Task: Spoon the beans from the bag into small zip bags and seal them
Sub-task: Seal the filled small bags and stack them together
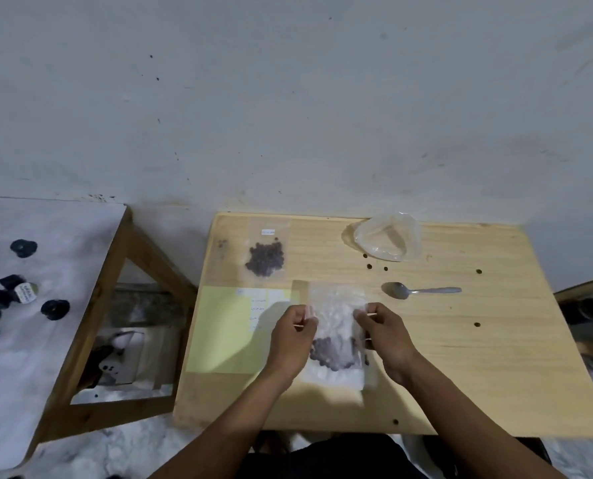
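Pinching a small zip bag of dark beans between left hand and right hand, fingers grasping its side edges at frame centre, pale wooden surface against a scuffed grey wall, spoon right of centre, crumpled big bag and a filled bag further up, stray beans scattered, white-covered table far left

Dim, soft light; slight blur, edges warped.
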Demonstrator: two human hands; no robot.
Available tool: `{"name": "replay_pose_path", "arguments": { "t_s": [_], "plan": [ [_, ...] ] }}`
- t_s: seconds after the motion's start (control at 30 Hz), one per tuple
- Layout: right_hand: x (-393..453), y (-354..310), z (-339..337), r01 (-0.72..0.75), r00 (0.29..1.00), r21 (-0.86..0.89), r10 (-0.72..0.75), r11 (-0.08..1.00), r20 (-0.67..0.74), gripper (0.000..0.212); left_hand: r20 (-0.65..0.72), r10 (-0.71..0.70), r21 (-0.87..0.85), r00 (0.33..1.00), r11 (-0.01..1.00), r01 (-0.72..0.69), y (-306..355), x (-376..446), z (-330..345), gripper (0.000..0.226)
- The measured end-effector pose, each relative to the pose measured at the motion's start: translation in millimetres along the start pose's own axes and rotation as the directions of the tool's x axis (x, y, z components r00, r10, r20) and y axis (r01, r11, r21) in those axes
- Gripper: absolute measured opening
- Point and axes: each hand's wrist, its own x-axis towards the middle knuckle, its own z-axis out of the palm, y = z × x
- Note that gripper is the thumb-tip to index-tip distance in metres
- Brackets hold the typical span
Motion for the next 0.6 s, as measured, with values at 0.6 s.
{"name": "replay_pose_path", "arguments": {
  "t_s": [0.6],
  "plan": [
    [17.1,14.5,143.5,0.601,0.799,-0.603,-0.381,0.524,0.464,0.024,-0.468,-0.063,-0.234,0.882,0.971,-0.055,-70.3,-30.2,-183.5,0.008]
  ]
}}
